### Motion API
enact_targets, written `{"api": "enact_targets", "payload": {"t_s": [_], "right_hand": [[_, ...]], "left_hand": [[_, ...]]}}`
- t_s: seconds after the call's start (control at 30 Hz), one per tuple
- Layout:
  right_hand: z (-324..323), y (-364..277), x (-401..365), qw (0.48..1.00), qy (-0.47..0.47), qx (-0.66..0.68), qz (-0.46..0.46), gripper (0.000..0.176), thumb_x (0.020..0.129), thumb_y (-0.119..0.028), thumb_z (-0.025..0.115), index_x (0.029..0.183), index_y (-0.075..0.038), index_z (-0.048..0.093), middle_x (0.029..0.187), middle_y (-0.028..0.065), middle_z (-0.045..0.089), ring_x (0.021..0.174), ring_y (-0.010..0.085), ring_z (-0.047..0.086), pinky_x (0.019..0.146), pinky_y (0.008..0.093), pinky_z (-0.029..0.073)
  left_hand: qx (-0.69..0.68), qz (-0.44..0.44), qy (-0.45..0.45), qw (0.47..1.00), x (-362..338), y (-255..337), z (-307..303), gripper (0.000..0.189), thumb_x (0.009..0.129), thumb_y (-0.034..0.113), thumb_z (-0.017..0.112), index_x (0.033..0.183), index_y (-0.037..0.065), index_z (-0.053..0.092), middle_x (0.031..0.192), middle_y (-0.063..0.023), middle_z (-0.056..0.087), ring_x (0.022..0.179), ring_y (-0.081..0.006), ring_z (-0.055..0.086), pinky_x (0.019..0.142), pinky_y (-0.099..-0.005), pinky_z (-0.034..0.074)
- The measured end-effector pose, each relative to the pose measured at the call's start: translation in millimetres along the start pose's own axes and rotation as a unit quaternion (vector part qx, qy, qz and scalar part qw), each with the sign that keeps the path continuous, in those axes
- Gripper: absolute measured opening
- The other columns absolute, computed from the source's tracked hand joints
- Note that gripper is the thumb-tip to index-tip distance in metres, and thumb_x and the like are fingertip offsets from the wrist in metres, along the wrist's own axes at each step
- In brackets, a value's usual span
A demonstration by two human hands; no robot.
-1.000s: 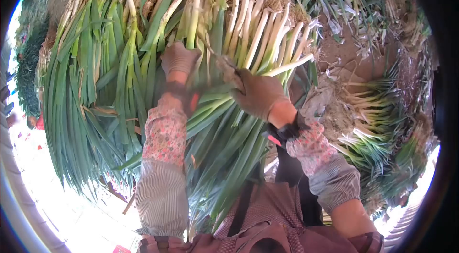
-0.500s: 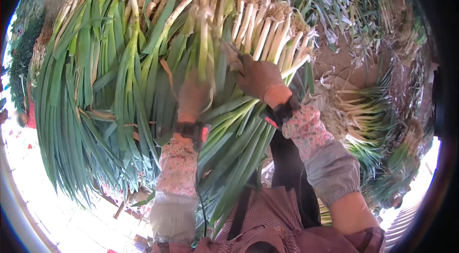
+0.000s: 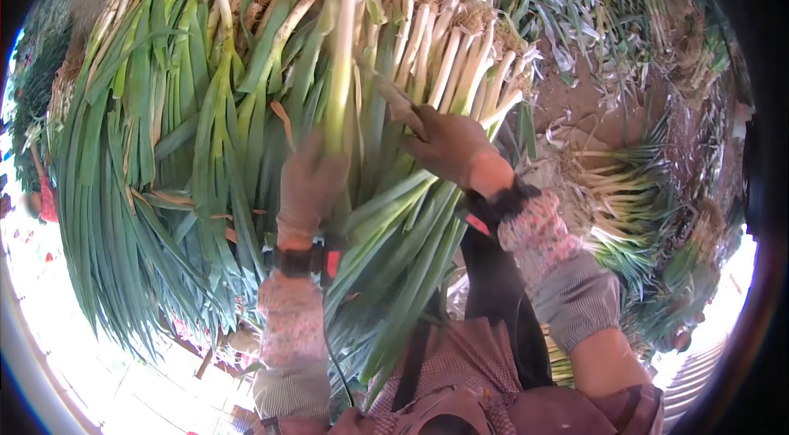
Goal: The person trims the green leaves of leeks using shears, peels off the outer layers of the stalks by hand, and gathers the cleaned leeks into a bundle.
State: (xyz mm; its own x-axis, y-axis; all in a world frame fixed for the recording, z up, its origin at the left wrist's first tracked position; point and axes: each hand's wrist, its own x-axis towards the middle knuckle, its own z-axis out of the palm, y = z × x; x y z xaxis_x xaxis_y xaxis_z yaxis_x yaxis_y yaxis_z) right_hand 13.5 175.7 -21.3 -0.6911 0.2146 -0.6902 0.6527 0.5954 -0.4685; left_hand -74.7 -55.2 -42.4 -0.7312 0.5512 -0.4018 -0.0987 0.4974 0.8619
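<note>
My left hand (image 3: 312, 180), in a brownish glove, is closed around the lower part of a leek (image 3: 342, 65). This leek's pale shank points away from me, and its top end is slightly blurred. My gloved right hand (image 3: 448, 143) grips a knife (image 3: 401, 106) with a dull, dirty blade pointing up and left, close beside the leek. Under both hands spreads a large pile of leeks (image 3: 173, 155), their rooty white ends at the far side and green leaves hanging toward me. Some green leaves (image 3: 411, 246) lie between my forearms.
A smaller bunch of trimmed leeks (image 3: 629, 196) lies on the ground to the right. Loose leaf scraps (image 3: 567, 7) cover the far right, near bare brown soil (image 3: 575, 110). At the far left edge, something red (image 3: 48, 201) shows beside more greenery.
My left hand has moved down and slightly left, closer to me, with the leek in it. My right hand with the knife has barely shifted.
</note>
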Motion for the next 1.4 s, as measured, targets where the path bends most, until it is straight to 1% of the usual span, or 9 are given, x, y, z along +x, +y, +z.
{"api": "enact_targets", "payload": {"t_s": [0.17,0.23,0.33,0.4,0.73,0.83,1.07,1.2,1.4], "right_hand": [[-7.9,41.2,-43.4,0.978,0.107,0.109,0.139,0.04,0.093,-0.037,0.056,0.118,-0.006,0.059,0.105,0.0265,0.064,0.092,0.0401,0.065,0.08,0.0488,0.051],[14.9,75.7,-50.3,0.962,0.184,-0.145,-0.139,0.046,0.091,-0.042,0.058,0.119,-0.005,0.058,0.099,0.0269,0.066,0.091,0.0426,0.065,0.079,0.051,0.05],[15.3,67.8,-60.4,0.986,0.117,-0.091,-0.07,0.053,0.089,-0.048,0.059,0.12,-0.005,0.056,0.091,0.0261,0.067,0.09,0.0456,0.065,0.078,0.0536,0.049],[25.3,71.7,-45.6,0.985,0.096,0.049,0.134,0.055,0.086,-0.05,0.061,0.12,-0.007,0.057,0.093,0.0255,0.069,0.09,0.0461,0.065,0.079,0.0536,0.049],[8.5,101.5,-4.4,0.988,0.03,-0.152,-0.017,0.053,0.091,-0.049,0.054,0.123,-0.007,0.056,0.102,0.0286,0.067,0.096,0.0445,0.065,0.082,0.0508,0.051],[1.0,93.2,-8.5,0.992,0.08,-0.019,0.097,0.052,0.091,-0.049,0.056,0.122,-0.007,0.056,0.098,0.0276,0.068,0.095,0.0451,0.065,0.082,0.0517,0.05],[9.1,65.5,-32.0,0.994,0.052,0.012,0.097,0.053,0.09,-0.05,0.057,0.122,-0.008,0.054,0.093,0.026,0.068,0.088,0.0455,0.066,0.078,0.053,0.05],[24.2,44.7,-43.6,0.997,0.06,-0.033,-0.041,0.05,0.091,-0.047,0.056,0.124,-0.009,0.053,0.087,0.0237,0.069,0.081,0.0443,0.067,0.074,0.0528,0.051],[27.3,15.1,-26.0,1.0,-0.005,0.004,-0.002,0.048,0.09,-0.043,0.058,0.124,-0.009,0.052,0.086,0.021,0.069,0.081,0.0427,0.067,0.074,0.0513,0.052]], "left_hand": [[0.114,-0.047,-0.042,0.992,6.1,1.0,39.9,0.047,0.091,0.016,0.06,0.132,-0.007,0.055,0.109,-0.0096,0.067,0.097,-0.0129,0.059,0.087,-0.0268,0.048],[0.159,-0.029,-0.052,0.985,-6.0,-9.2,67.8,0.053,0.089,0.023,0.062,0.134,-0.003,0.053,0.108,-0.0198,0.069,0.097,-0.0291,0.067,0.088,-0.0359,0.051],[0.237,-0.073,-0.096,0.964,-19.0,-5.7,93.2,0.06,0.086,0.031,0.06,0.138,0.004,0.051,0.107,-0.0276,0.065,0.098,-0.0455,0.063,0.085,-0.0471,0.052],[0.286,-0.098,-0.115,0.946,-16.7,1.9,96.1,0.06,0.086,0.031,0.059,0.139,0.003,0.049,0.107,-0.0268,0.066,0.096,-0.0446,0.064,0.083,-0.0487,0.052],[0.402,-0.014,-0.089,0.911,-33.0,-3.8,124.6,0.061,0.086,0.027,0.061,0.139,0.002,0.045,0.104,-0.0213,0.065,0.085,-0.0391,0.068,0.075,-0.0494,0.055],[0.422,-0.031,-0.134,0.896,-38.5,15.1,129.8,0.062,0.085,0.025,0.062,0.14,0.002,0.044,0.099,-0.0197,0.064,0.083,-0.0376,0.068,0.074,-0.0468,0.056],[0.47,0.068,-0.156,0.866,-19.3,28.2,106.4,0.027,0.083,0.025,0.064,0.1,0.004,0.064,0.09,-0.0153,0.066,0.084,-0.0337,0.067,0.069,-0.0456,0.056],[0.497,0.099,0.082,0.858,50.2,-7.7,47.8,0.02,0.083,0.026,0.064,0.092,0.008,0.067,0.09,-0.0145,0.066,0.089,-0.0353,0.066,0.074,-0.0461,0.054],[0.602,0.003,0.129,0.788,117.9,-8.7,29.4,0.029,0.083,0.028,0.068,0.104,0.009,0.068,0.108,-0.0104,0.066,0.11,-0.0327,0.061,0.089,-0.0482,0.05]]}}
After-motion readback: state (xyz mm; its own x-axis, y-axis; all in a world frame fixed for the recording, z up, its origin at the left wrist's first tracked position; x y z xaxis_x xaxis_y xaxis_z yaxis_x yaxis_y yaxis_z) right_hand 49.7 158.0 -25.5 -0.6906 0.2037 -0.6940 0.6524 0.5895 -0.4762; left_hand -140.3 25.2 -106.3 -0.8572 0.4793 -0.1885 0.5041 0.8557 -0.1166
